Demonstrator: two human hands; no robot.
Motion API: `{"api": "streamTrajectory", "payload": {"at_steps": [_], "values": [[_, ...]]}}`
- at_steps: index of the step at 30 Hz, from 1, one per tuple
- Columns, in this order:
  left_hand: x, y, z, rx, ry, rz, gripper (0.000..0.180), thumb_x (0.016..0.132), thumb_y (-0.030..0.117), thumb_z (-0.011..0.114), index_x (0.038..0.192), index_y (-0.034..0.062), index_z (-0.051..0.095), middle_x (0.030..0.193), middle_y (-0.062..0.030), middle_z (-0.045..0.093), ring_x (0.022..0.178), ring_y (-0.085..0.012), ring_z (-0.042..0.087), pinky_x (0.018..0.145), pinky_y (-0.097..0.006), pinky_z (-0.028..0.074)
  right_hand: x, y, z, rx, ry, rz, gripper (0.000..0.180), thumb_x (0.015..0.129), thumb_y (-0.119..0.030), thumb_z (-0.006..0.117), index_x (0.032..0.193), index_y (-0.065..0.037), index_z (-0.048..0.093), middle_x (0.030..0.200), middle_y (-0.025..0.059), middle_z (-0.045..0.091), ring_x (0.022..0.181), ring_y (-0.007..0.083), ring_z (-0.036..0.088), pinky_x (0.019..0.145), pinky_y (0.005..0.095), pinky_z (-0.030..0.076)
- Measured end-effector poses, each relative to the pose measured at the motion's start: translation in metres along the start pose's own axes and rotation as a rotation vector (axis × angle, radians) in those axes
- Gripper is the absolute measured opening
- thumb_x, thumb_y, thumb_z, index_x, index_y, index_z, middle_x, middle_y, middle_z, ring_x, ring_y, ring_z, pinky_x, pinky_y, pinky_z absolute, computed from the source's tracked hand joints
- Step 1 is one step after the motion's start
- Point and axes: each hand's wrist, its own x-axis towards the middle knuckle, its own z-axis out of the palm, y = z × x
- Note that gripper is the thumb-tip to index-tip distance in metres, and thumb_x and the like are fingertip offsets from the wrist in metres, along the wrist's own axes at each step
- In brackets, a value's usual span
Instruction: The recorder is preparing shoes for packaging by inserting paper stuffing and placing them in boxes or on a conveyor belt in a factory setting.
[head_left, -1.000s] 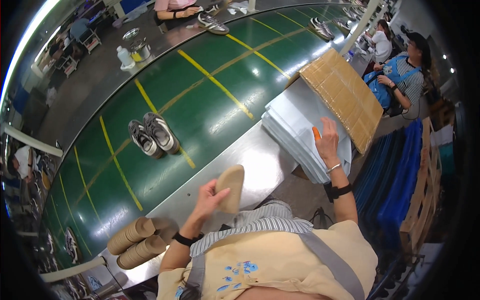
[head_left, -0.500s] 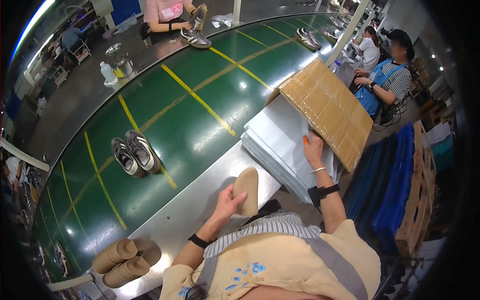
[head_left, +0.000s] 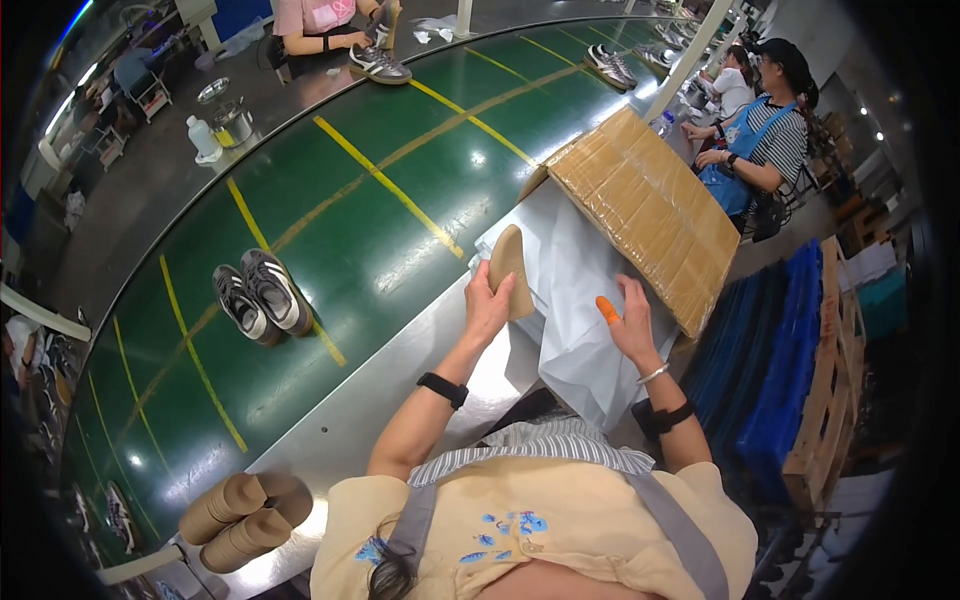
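My left hand grips a brown cardboard shoe insert, rounded at its upper end, which is held over the left edge of a stack of white tissue paper. On the right side of that stack is my right hand, fingers apart and an orange cover on one digit. The top tissue sheet is rumpled and hangs down toward me. A brown taped cardboard sheet slants over the far right part of the paper.
Dark shoes with white stripes lie on the green conveyor belt. More brown inserts are nested at the lower left of the metal ledge. Co-workers sit across the belt and at right, near blue stacked material and a wooden pallet.
My left hand has carried the insert up and right to the tissue paper. The right hand has come down from under the cardboard, its fingers opened, and the top sheet is now rumpled.
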Motion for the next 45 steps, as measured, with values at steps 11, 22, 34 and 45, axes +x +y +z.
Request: {"api": "streamTrajectory", "payload": {"at_steps": [11, 22, 34, 45], "values": [[-0.032, 0.037, -0.008, 0.366, -0.029, 0.364, 0.040, 0.083, 0.000, 0.057, 0.121, 0.0085, 0.056, 0.100, -0.0218, 0.063, 0.085, -0.0335, 0.066, 0.076, -0.037, 0.052, 0.050, -0.017, 0.049, -0.017, 0.059, 0.099, 0.033, 0.073, -0.020, 0.073, 0.094, 0.003, 0.059, 0.068, 0.0197, 0.057, 0.069, 0.0382, 0.059, 0.062, 0.0447, 0.044], [0.003, 0.009, 0.000, 0.725, -0.089, 0.282, 0.022, 0.072, 0.013, 0.067, 0.090, 0.0017, 0.064, 0.078, -0.0172, 0.063, 0.067, -0.0366, 0.063, 0.062, -0.043, 0.049, 0.052, 0.013, 0.062, 0.372, -0.056, -0.236, 0.036, 0.092, -0.017, 0.061, 0.123, -0.001, 0.052, 0.114, 0.0085, 0.061, 0.104, 0.0222, 0.058, 0.096, 0.0316, 0.043], [0.028, 0.030, -0.020, 0.499, -0.072, 0.169, 0.019, 0.075, 0.016, 0.064, 0.085, -0.0002, 0.068, 0.074, -0.0223, 0.064, 0.071, -0.0379, 0.063, 0.067, -0.041, 0.049, 0.062, 0.041, 0.058, 0.157, 0.049, -0.068, 0.057, 0.087, -0.039, 0.063, 0.131, -0.005, 0.051, 0.136, 0.0179, 0.047, 0.128, 0.0330, 0.041, 0.110, 0.0366, 0.027], [-0.008, 0.122, -0.015, -0.051, 0.129, 0.417, 0.057, 0.083, 0.003, 0.063, 0.136, 0.0049, 0.041, 0.110, -0.0203, 0.065, 0.099, -0.0290, 0.066, 0.085, -0.035, 0.050, 0.073, 0.097, 0.080, 0.557, 0.056, -0.160, 0.033, 0.084, 0.003, 0.057, 0.116, -0.003, 0.063, 0.124, 0.0107, 0.059, 0.123, 0.0240, 0.049, 0.103, 0.0332, 0.037]]}}
